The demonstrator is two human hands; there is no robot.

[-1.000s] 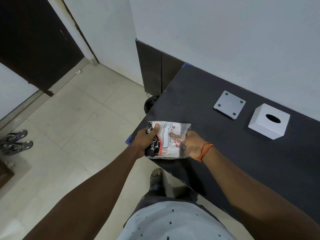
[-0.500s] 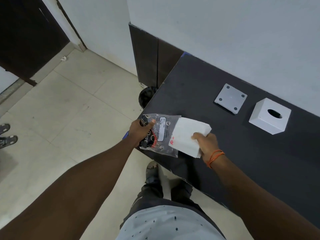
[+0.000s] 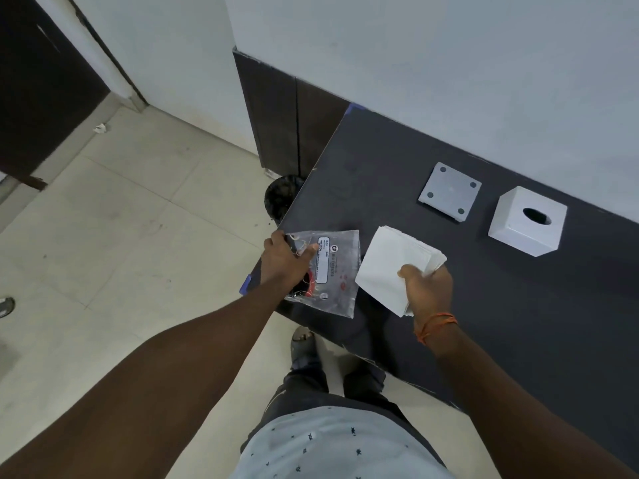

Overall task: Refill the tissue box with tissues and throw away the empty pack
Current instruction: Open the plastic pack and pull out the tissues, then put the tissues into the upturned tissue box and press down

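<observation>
My left hand point(image 3: 283, 262) grips the clear plastic tissue pack point(image 3: 332, 274) by its left end, above the near left corner of the dark table point(image 3: 518, 323). The pack looks flat and empty. Just to its right, my right hand point(image 3: 427, 288) holds a white stack of tissues point(image 3: 390, 266), fully clear of the pack. The white tissue box cover point(image 3: 527, 221), with an oval hole on top, stands at the table's far right. Its flat grey base plate point(image 3: 449, 191) lies to the left of the cover.
A black waste bin point(image 3: 281, 198) stands on the tiled floor just past the table's left edge, partly hidden by it. A dark cabinet point(image 3: 276, 119) stands against the wall behind it. A dark door is at far left. My legs and one foot show below.
My right hand has pulled the tissue stack rightward out of the pack until the two are apart. My left hand has kept hold of the pack, which went flat.
</observation>
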